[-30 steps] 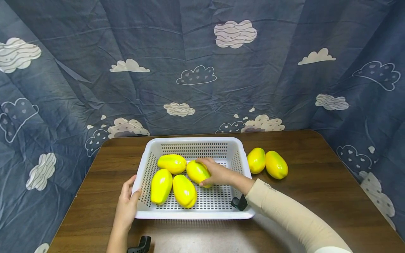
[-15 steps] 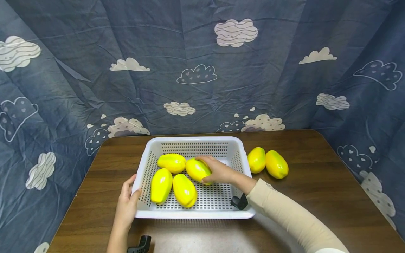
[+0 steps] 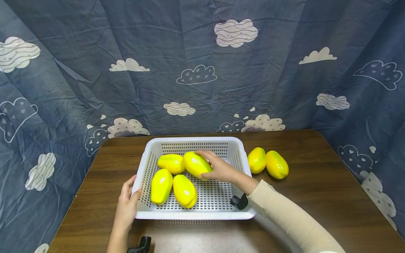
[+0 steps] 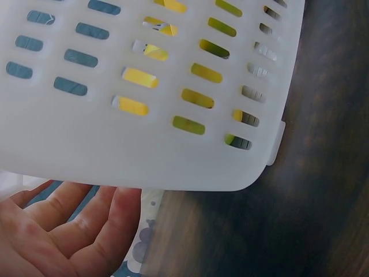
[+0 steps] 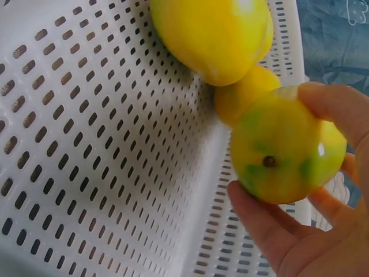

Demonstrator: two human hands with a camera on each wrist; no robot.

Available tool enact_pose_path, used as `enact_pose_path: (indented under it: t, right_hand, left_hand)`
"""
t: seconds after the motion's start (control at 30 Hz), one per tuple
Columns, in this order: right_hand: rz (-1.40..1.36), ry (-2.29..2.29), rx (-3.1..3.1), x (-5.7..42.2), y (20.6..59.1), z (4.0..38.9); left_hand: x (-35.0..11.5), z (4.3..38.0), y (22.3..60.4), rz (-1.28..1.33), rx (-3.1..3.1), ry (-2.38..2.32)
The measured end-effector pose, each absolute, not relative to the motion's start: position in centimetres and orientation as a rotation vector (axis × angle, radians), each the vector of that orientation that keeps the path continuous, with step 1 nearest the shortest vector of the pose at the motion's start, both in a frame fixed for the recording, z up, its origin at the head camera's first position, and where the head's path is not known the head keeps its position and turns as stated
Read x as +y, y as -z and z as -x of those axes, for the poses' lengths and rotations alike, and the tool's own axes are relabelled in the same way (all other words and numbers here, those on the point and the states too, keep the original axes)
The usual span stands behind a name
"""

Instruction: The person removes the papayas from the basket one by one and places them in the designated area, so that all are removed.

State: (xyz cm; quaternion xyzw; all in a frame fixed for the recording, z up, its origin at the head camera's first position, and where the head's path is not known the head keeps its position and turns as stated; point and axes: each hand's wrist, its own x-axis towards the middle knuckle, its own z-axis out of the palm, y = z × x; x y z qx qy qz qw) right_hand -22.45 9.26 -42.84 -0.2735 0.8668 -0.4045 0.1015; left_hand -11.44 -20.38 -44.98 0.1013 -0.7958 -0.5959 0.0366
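Observation:
My right hand (image 3: 221,169) grips a yellow papaya (image 3: 194,164) over the white perforated basket (image 3: 194,215). Thumb and fingers wrap its sides; the right wrist view shows its greenish end with a dark stem spot (image 5: 269,161). The held papaya overlaps the back-left papaya (image 3: 169,162) in the head view. Two more, a left papaya (image 3: 161,186) and a front papaya (image 3: 185,191), lie on the basket floor. At the basket's left side, my left hand (image 3: 126,198) holds the rim, thumb on top; its fingers (image 4: 118,222) reach the rim in the left wrist view.
Two papayas (image 3: 256,160) (image 3: 276,164) lie side by side on the wooden table (image 3: 319,182), just right of the basket. A blue cloud-patterned curtain (image 3: 196,102) hangs behind the table. Black wrist mounts (image 3: 239,202) show near both wrists.
The right hand has raised the papaya from the basket floor and shifted it slightly back and left. The left hand and the other papayas have stayed put.

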Motion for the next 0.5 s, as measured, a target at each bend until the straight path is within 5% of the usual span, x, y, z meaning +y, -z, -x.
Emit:
enact_pose_path:
  t: [0.5]
  right_hand:
    - [0.787, 1.398, 2.568, 9.51, 42.3, 22.52]
  left_hand:
    - [-20.33, 11.4, 44.87, -0.332, -2.444, 1.836]
